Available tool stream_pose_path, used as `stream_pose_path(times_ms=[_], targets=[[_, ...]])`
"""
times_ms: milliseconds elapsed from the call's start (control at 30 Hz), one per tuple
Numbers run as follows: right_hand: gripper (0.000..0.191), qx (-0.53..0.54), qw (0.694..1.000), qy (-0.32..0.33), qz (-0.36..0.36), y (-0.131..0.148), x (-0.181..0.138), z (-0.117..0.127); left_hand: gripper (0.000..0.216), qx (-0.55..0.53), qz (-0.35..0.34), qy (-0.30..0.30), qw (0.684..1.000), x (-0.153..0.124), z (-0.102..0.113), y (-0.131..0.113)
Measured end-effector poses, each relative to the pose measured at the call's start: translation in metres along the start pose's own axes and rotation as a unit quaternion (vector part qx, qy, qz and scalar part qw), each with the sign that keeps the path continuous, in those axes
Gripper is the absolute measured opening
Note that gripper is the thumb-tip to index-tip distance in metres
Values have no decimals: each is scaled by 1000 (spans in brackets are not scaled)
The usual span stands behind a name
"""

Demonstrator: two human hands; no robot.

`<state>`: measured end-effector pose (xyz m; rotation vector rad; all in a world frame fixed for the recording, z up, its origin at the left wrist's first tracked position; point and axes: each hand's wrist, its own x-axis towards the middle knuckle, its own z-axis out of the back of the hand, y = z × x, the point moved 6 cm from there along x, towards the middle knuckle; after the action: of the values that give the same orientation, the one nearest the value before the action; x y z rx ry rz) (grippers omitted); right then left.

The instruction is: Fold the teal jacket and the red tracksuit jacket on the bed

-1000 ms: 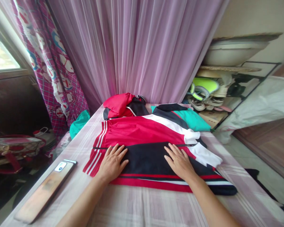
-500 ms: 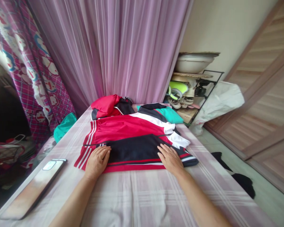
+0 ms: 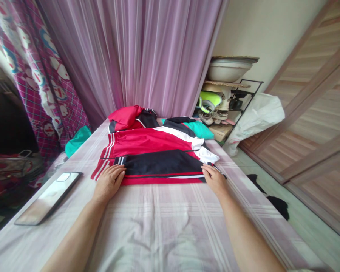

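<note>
A folded red, black and white sports jacket [image 3: 158,155] lies across the bed [image 3: 164,223]. My left hand [image 3: 109,182] rests flat on its near left corner, fingers stretched out over the red striped part. My right hand [image 3: 214,179] lies at the near right corner, fingers together and touching the jacket's edge, palm down. Neither hand grips anything that I can see.
A phone [image 3: 49,196] lies on the bed at the left. More red, black and teal clothes [image 3: 130,117] sit at the far end by the purple curtain [image 3: 147,56]. A shoe rack [image 3: 226,109] and white sack [image 3: 257,117] stand right; dark cloth [image 3: 277,202] lies on the floor.
Both hands have slid outward and back toward me, from the jacket's black middle to its near corners. The jacket now lies narrower and flatter. The view has shifted right.
</note>
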<state>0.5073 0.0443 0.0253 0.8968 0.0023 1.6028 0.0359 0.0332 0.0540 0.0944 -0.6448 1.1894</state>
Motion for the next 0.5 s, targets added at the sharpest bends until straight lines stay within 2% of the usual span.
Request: stream_pose_path(times_ms=[100,233,333,500], targets=[[30,49,998,-1,-33,-19,-6,10,40,-7,4,-15,1000,-9,5,6],[32,93,994,38,-48,-34,-13,17,30,-13,38,-21,999,-22,13,19],[38,84,993,72,-46,-38,-16,20,24,-8,43,-5,999,-34,21,27],[42,40,994,97,-35,-37,-17,18,38,35,55,32,997,-50,31,35]])
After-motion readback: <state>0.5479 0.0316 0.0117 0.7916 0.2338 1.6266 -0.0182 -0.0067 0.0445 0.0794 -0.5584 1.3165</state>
